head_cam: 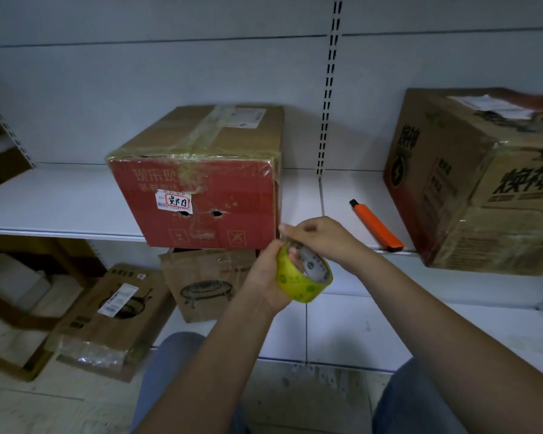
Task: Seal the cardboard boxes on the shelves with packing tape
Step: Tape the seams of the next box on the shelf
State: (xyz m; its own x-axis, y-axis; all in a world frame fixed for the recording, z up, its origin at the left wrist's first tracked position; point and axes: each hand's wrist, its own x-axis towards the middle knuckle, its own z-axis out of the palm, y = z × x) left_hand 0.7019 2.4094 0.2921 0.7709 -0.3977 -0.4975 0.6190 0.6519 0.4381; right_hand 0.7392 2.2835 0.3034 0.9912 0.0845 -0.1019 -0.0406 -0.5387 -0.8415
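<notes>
Yellow-green packing tape is sitting in my left hand, whose fingers are curling round the roll from below, just in front of the lower right corner of the red-fronted box. My right hand is coming over the top of the roll, thumb and forefinger pinching at its rim; whether a free end is lifted I am not able to tell. I am taking the red-fronted box as my landmark: it is standing on the white shelf, its top already crossed by shiny tape, with a white label on its face. To its right an orange utility knife is lying on the same shelf, and further right a larger brown printed box is overhanging the shelf edge. Directly below the landmark a brown box with a stove drawing is standing, and to the lower left a flat carton is leaning on the floor. My knees in blue trousers are showing beneath my forearms
</notes>
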